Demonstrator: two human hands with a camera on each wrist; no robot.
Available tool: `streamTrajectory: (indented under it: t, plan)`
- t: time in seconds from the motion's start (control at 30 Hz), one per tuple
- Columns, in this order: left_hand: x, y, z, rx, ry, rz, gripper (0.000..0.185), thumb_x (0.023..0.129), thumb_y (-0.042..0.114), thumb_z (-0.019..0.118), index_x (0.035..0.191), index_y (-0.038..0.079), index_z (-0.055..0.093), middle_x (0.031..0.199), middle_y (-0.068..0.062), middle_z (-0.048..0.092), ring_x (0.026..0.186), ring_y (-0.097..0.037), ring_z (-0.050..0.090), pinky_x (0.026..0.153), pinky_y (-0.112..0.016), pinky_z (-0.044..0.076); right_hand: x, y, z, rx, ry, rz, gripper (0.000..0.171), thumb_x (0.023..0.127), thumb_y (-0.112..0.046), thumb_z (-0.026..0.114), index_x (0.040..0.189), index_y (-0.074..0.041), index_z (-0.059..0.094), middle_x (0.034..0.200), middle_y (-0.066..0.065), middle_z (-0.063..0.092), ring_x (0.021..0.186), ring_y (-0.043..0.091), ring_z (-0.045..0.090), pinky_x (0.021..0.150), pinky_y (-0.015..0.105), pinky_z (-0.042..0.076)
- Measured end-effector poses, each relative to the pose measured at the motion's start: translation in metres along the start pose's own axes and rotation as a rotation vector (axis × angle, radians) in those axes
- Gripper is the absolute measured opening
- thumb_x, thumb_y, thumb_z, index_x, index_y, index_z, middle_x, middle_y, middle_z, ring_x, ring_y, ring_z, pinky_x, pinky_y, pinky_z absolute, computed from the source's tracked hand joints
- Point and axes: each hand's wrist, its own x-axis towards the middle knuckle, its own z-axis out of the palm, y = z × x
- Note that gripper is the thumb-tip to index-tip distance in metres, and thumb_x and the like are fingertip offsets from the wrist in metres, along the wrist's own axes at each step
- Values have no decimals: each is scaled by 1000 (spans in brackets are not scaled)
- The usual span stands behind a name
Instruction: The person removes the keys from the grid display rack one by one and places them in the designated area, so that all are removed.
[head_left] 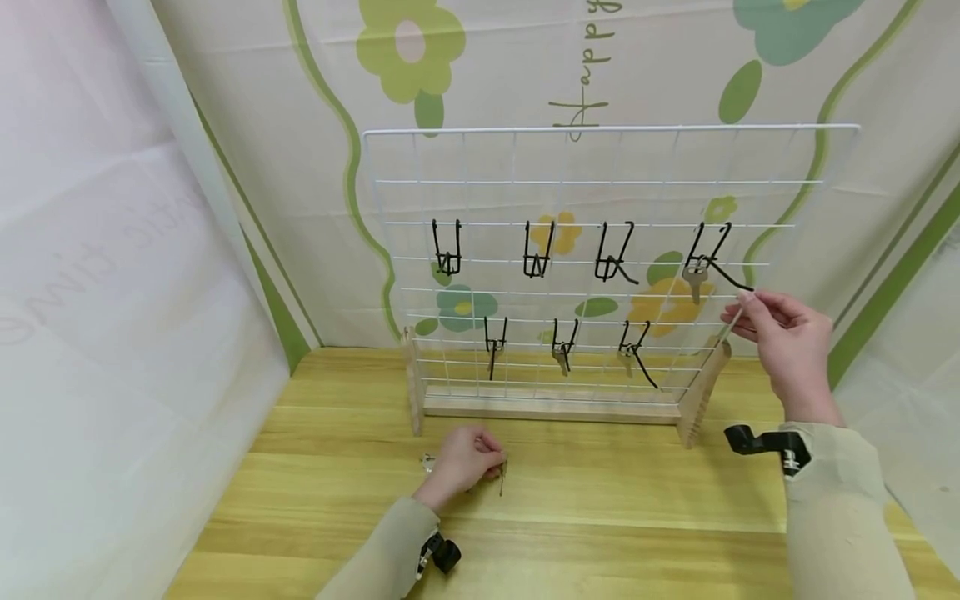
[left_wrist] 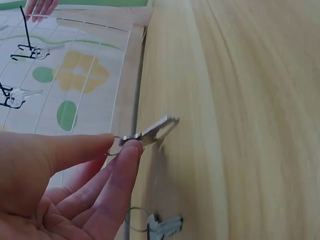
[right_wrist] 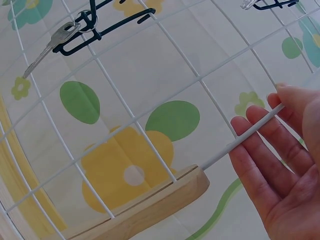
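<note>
Keys first: the left hand [head_left: 461, 463] pinches one small silver key [left_wrist: 150, 132] between thumb and fingertip, just above the wooden table [head_left: 600, 517]. A second key on a ring [left_wrist: 160, 226] lies on the table just beside that hand. Farther back stands a white wire grid [head_left: 600, 183] in a wooden base [head_left: 551, 408], with black hooks [head_left: 447, 250], some carrying keys. The right hand [head_left: 783, 333] has its fingers curled around the grid's right edge wire, though how firmly that grip closes is hard to tell.
</note>
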Motion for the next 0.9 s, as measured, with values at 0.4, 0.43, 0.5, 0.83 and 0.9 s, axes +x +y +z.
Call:
streamTrajectory:
  t: [0.4, 0.43, 0.5, 0.83, 0.9]
  plan:
    - [1, 1, 12, -135, 38, -78, 8, 93, -2, 71, 91, -1, 64, 77, -10, 68, 64, -23, 69, 58, -35, 61, 0, -2, 1, 0, 3, -9, 27, 95, -9, 74, 113, 10, 70, 89, 10, 76, 77, 17, 75, 73, 29, 58]
    - [1, 2, 12, -120, 42, -74, 8, 93, -2, 72, 91, -1, 64, 77, -10, 68, 63, -23, 69, 58, -35, 61, 0, -2, 1, -4, 3, -9, 27, 95, -10, 74, 113, 10, 70, 89, 10, 76, 78, 17, 75, 73, 28, 58]
    - [2, 3, 13, -73, 49, -65, 8, 92, -1, 73, 89, 1, 66, 76, -7, 68, 63, -22, 68, 56, -33, 60, 0, -2, 1, -8, 3, -7, 25, 95, -11, 74, 112, 7, 71, 89, 10, 76, 78, 17, 75, 73, 28, 58]
    - [2, 2, 13, 110, 52, 4, 8, 88, 0, 78, 85, 6, 73, 73, 2, 65, 62, -20, 66, 52, -27, 53, -1, 0, 0, -13, 5, 9, 26, 94, -12, 75, 113, 6, 71, 90, 9, 76, 79, 16, 75, 72, 27, 59]
    - [2, 1, 12, 116, 54, 10, 8, 87, -1, 79, 85, 6, 74, 74, 3, 65, 62, -19, 65, 53, -27, 54, 0, 1, 0, -10, 4, 10, 27, 94, -12, 74, 114, 7, 71, 90, 9, 76, 78, 16, 75, 72, 27, 59]
